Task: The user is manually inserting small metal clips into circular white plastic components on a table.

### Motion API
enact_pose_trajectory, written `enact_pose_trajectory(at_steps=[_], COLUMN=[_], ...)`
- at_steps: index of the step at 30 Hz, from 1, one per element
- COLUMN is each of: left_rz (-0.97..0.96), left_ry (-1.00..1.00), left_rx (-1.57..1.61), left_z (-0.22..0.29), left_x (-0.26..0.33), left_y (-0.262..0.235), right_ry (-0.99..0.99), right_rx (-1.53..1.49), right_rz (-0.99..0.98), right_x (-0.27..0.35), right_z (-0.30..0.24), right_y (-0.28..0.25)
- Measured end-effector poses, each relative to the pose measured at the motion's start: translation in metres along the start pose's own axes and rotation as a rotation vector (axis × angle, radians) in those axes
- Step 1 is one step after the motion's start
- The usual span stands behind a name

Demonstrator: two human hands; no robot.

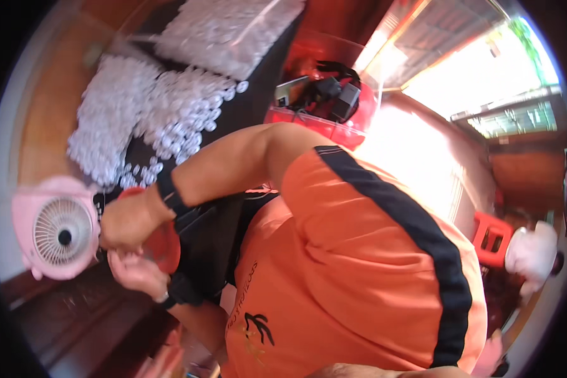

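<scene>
My right hand (pixel 131 222), the upper one, and my left hand (pixel 135 273), just below it, meet at the far left. Both have their fingers closed together. What they pinch is too small and blurred to make out. Behind and beneath them is a round orange-red bowl (pixel 165 249), partly covered by my hands. A pink fan (pixel 63 236) with a white grille stands right beside my fingertips. Beyond my right hand, many small whitish ring-shaped pieces (pixel 179 113) lie heaped on a dark surface, a few scattered near the bowl.
A clear bag (pixel 226 38) packed with similar whitish pieces lies at the back. A red plastic bin (pixel 321 125) holds black adapters (pixel 345 101) and cables. Dark carved wood (pixel 63 309) runs along the lower left. A red stool (pixel 490 239) stands far right.
</scene>
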State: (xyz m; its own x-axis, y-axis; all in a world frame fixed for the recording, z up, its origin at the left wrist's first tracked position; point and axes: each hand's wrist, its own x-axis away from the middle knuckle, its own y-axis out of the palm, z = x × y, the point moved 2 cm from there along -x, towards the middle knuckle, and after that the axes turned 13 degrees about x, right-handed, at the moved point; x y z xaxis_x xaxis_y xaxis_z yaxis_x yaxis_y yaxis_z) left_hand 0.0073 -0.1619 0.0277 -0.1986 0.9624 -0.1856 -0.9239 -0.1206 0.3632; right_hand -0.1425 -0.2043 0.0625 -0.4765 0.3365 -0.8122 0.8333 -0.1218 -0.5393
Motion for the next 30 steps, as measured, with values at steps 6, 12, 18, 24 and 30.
enact_pose_trajectory(at_steps=[6, 12, 18, 24, 30], left_rz=[-0.087, -0.041, -0.005, -0.019, 0.077], left_ry=[-0.003, 0.147, 0.180, 0.090, 0.064], left_rx=[0.023, -0.086, -0.106, -0.037, 0.014], left_z=[-0.002, -0.003, -0.005, -0.002, 0.006], left_x=[-0.006, -0.006, -0.016, -0.012, -0.004], left_y=[0.007, 0.005, -0.010, -0.005, -0.006], right_ry=[0.022, 0.052, 0.040, 0.043, 0.031], right_rx=[0.122, 0.156, 0.229, 0.233, 0.148], right_rz=[0.036, -0.014, 0.089, 0.070, 0.011], right_x=[0.002, 0.003, 0.006, 0.007, 0.001], right_z=[0.006, 0.009, 0.005, 0.009, 0.002], right_y=[0.012, 0.022, 0.023, 0.023, 0.021])
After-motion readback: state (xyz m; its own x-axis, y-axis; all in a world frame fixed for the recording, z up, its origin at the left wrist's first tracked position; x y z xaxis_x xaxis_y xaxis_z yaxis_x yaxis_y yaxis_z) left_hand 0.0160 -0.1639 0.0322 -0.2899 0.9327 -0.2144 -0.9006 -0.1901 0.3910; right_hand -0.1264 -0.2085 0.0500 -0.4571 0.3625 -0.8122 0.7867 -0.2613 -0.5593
